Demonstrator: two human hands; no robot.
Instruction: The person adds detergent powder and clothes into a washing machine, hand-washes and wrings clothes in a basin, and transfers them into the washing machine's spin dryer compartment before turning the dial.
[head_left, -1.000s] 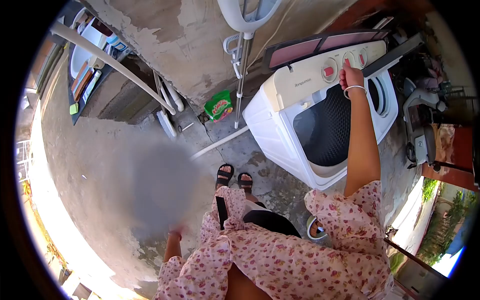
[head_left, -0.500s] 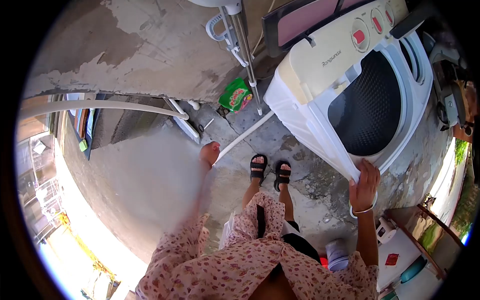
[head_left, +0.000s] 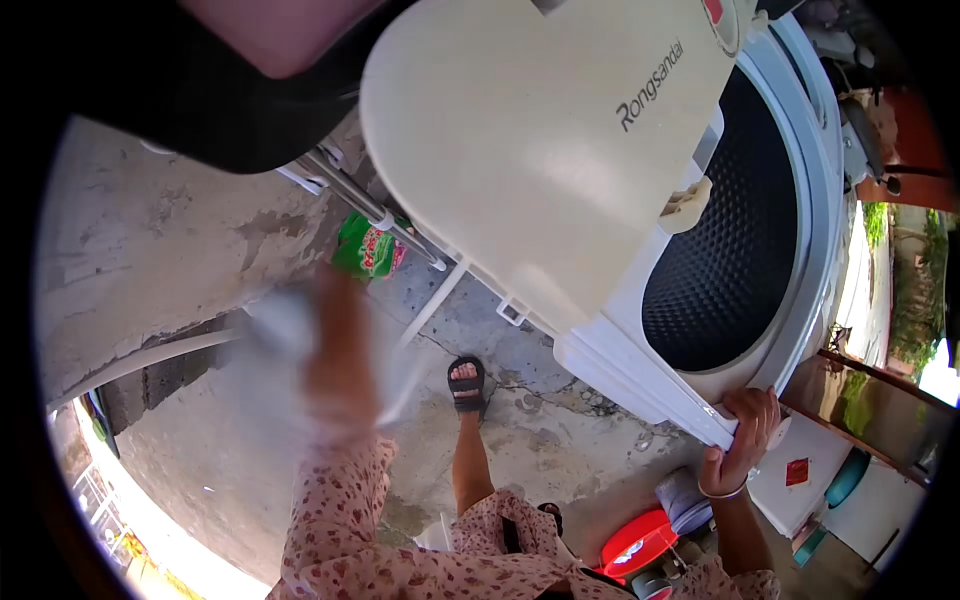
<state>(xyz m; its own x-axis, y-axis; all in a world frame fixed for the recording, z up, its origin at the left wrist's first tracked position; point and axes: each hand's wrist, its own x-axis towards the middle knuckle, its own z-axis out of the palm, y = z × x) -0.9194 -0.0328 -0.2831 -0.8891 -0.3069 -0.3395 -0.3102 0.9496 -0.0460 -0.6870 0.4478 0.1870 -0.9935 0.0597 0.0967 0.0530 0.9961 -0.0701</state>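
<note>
The white washing machine [head_left: 640, 375] stands tilted in view, with its cream control panel [head_left: 520, 170] close to the camera and its dark, dimpled tub [head_left: 715, 260] uncovered. My right hand [head_left: 745, 435] grips the machine's near rim corner, fingers over the edge. Smeared by motion, my left hand [head_left: 340, 350] hangs over the concrete floor to the left of the machine. A blurred whitish patch lies beside it; whether the hand holds anything cannot be made out. A white hose [head_left: 436, 302] runs along the floor from the machine towards that hand, which partly hides it.
A green packet [head_left: 365, 245] lies by the wall near a metal stand pole [head_left: 360, 195]. A red basin [head_left: 640, 543] and a greyish bucket [head_left: 685, 500] stand at lower right. A pale pipe [head_left: 150, 358] crosses at left. The machine's dark-framed lid [head_left: 230, 100] fills the upper left.
The view has come closer to the machine, and its panel looms larger. My left hand has risen and blurred. One foot has stepped forward. My right hand stays on the rim.
</note>
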